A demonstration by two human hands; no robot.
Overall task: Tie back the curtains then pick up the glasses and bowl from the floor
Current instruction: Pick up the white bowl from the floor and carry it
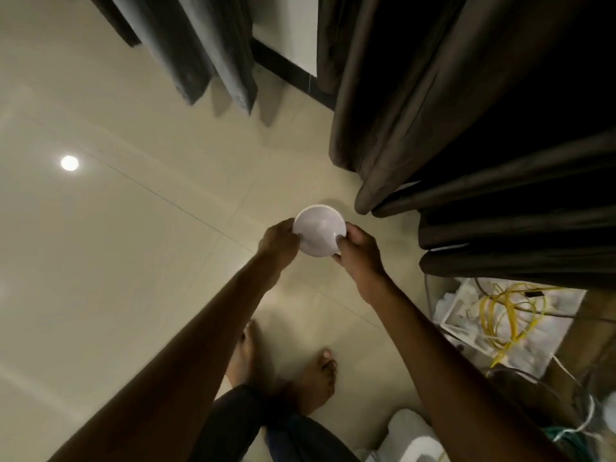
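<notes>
Head view: round, smooth white bowl (319,231), opening facing up at the camera, over glossy cream floor (133,261) tiles beside heavy dark curtain (433,128) folds; left grip (280,243) and right grip (358,251) pinching opposite rims.

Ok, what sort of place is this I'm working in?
Likely a room in a home, bedroom or living room: floor-length dark curtains, a glossy tiled floor, and a tangle of yellow cables beside them. Bare feet fit that too.

White bowl (319,231), dark brown curtain (466,135), grey curtain (200,45), yellow cable (503,315).
</notes>
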